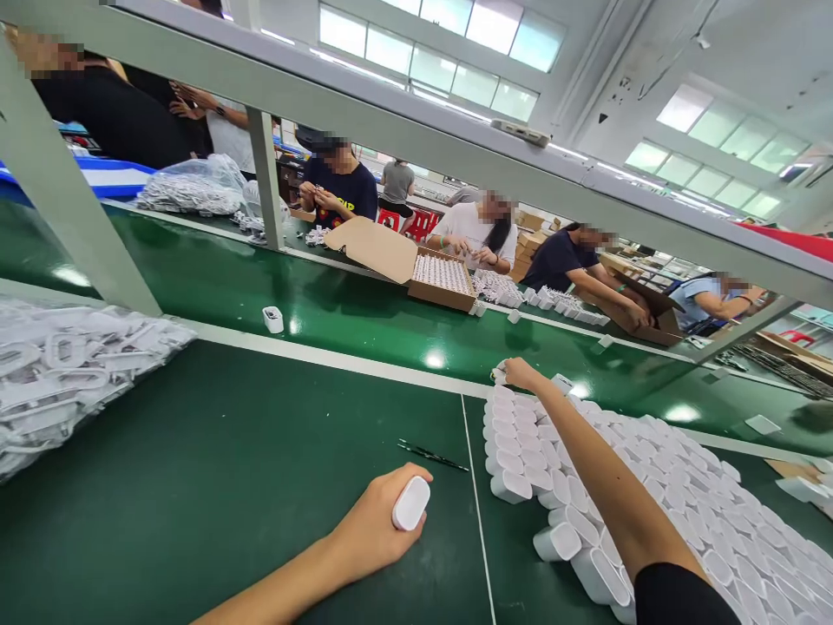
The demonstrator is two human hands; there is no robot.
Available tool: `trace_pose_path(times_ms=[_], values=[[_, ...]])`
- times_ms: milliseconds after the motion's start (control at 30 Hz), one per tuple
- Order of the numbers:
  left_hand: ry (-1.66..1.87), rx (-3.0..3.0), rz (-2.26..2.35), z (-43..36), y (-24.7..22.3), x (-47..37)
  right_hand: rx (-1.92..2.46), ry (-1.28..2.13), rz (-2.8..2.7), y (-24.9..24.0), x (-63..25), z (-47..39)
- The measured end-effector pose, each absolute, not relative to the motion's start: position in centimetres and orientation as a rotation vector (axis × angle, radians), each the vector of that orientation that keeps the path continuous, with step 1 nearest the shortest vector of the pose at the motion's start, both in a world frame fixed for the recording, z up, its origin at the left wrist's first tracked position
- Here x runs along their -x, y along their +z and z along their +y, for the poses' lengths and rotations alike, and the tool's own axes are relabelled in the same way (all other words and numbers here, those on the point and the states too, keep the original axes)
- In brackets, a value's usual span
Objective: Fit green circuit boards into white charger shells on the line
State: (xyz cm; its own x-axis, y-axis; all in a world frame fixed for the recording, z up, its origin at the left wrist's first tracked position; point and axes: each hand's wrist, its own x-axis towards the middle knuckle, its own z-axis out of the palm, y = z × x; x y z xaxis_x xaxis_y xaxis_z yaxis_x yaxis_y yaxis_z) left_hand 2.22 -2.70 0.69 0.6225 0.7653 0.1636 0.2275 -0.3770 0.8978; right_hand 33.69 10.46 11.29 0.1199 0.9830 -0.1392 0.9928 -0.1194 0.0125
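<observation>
My left hand (383, 512) is closed around a white plastic housing (412, 503), a rounded oblong with its smooth end facing up. It is held just above the green table mat. My right arm stretches over a block of white housings (651, 486) standing close together on the right. At the far edge of this block my right hand (521, 373) pinches a small white piece (500, 373), whose details are too small to make out. Between my hands lies a pair of dark tweezers (433, 456), near a white line on the mat.
A bag of white plastic frames (78, 365) lies at the left. Beyond the bench edge, a green belt carries a single open housing (273, 319). Across it, several people work beside a cardboard box (442, 282) of white parts. A metal beam (416, 121) crosses above.
</observation>
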Motion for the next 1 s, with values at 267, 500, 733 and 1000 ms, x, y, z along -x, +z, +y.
trace_pose_path(times_ms=[267,500,733,1000], values=[[0.922,-1.721,0.944,-2.4,1.0,-2.5,-2.011,0.064,2.272,10.9,-26.9,2.7],[1.039,-1.661,0.932,-2.6,1.1,-2.1,-1.661,0.133,2.553,4.5,-20.6,-9.8],[1.231,-1.841,0.536,-2.8,0.2,-2.0,-1.437,0.089,2.662,4.6,-21.2,-10.1],[1.278,-1.928,0.399,-2.5,0.4,-1.9,-1.316,-0.076,2.755,4.9,-20.5,-9.1]])
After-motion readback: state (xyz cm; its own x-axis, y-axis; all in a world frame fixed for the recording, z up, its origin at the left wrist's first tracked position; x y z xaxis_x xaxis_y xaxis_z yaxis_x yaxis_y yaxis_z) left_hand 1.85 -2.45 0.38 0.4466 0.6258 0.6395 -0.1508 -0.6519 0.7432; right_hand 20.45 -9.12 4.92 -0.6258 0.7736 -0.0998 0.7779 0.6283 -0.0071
